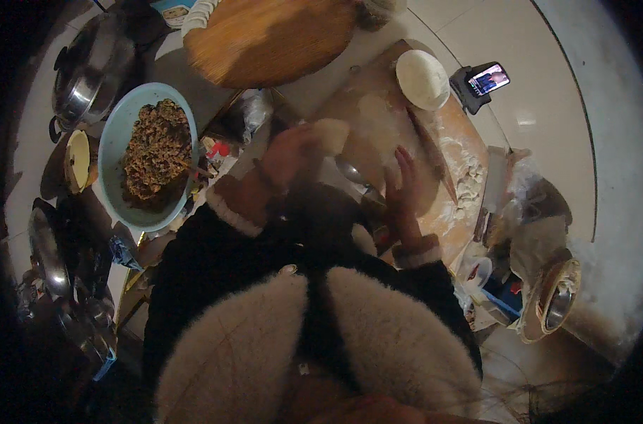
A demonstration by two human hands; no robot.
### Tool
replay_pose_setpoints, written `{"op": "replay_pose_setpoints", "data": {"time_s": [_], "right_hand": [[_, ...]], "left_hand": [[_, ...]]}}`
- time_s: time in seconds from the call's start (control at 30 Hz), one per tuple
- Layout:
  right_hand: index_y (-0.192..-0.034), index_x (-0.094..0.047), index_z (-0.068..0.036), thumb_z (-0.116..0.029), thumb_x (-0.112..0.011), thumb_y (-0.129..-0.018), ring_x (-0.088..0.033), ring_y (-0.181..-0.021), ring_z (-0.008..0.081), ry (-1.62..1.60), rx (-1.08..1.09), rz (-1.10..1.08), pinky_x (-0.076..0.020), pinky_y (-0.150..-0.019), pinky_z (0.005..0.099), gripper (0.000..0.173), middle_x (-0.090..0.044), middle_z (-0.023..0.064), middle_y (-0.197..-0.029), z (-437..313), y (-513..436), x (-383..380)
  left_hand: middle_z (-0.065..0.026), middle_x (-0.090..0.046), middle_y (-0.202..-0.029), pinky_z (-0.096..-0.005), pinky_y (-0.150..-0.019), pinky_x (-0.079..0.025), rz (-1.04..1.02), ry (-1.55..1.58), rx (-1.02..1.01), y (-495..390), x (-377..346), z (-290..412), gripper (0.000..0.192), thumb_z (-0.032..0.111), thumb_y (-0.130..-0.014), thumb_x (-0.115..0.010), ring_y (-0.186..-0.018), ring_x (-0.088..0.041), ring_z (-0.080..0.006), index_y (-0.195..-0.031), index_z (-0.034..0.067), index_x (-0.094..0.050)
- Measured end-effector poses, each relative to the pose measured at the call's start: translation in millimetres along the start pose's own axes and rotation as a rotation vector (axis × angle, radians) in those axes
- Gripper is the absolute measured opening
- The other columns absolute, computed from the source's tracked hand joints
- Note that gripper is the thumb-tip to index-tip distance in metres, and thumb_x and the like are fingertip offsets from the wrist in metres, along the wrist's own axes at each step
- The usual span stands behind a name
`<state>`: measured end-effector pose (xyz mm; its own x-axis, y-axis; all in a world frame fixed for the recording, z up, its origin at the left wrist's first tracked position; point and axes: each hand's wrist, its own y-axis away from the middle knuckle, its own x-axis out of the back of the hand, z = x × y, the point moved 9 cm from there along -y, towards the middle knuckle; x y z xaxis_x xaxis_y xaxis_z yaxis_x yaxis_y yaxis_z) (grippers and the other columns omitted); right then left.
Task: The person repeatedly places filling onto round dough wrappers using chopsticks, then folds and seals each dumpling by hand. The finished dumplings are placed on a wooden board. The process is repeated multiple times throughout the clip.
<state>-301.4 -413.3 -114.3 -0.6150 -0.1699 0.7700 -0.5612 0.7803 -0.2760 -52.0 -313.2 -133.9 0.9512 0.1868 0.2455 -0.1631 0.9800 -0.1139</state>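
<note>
My left hand holds a pale, flat dough wrapper by its left side, over the near part of the floured wooden board. Further right, my right hand is raised above the board, fingers apart and nothing in them. Beyond it lies a slim, dark, tapered stick, apparently a rolling pin. A pale round patch, perhaps another wrapper, shows in the shade on the board. Several small dough pieces lie in flour at the board's right side. A shiny metal utensil shows between my hands.
Left stands a light-blue basin of chopped filling. A round wooden board with several dumplings lies ahead. A white bowl and a lit phone stand at the upper right. Metal pots are far left.
</note>
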Motion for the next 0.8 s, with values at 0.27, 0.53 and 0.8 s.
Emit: {"op": "replay_pose_setpoints", "data": {"time_s": [0.27, 0.53, 0.8], "right_hand": [[-0.134, -0.055, -0.006, -0.016, -0.076, -0.082, -0.060, -0.116, 0.0355, -0.275, 0.130, -0.062, -0.0475, -0.100, 0.0442, 0.057, -0.062, 0.0182, -0.126, -121.6, -48.9, -51.5], [-0.134, -0.054, -0.005, -0.014, -0.068, -0.088, -0.063, -0.111, 0.0328, -0.407, 0.081, -0.131, -0.0506, -0.094, 0.0412, 0.049, -0.063, 0.0196, -0.122, -123.7, -50.4, -76.0], [-0.132, -0.056, -0.004, -0.022, -0.053, -0.100, -0.064, -0.106, 0.0307, -0.539, -0.331, -0.382, -0.0522, -0.088, 0.0429, 0.037, -0.065, 0.0152, -0.119, -101.4, -44.3, -94.9]], "left_hand": [[-0.0081, -0.066, -0.117, -0.0330, -0.088, -0.052, 0.091, 0.851, 0.570, 5.2, -13.5, -6.1, 0.029, 0.011, -0.095, -0.061, -0.104, -0.064, -0.0177, -0.122, 0.002, -0.062], [-0.0156, -0.074, -0.093, -0.0308, -0.074, -0.055, 0.346, 0.268, 0.451, 10.1, 18.1, -5.4, 0.030, 0.019, -0.091, -0.066, -0.083, -0.070, -0.0171, -0.106, -0.007, -0.069], [-0.0056, -0.074, -0.094, -0.0259, -0.074, -0.052, 0.213, 0.255, 0.403, 0.0, 18.9, 25.3, 0.027, 0.023, -0.093, -0.070, -0.084, -0.066, -0.0096, -0.104, -0.001, -0.071]]}}
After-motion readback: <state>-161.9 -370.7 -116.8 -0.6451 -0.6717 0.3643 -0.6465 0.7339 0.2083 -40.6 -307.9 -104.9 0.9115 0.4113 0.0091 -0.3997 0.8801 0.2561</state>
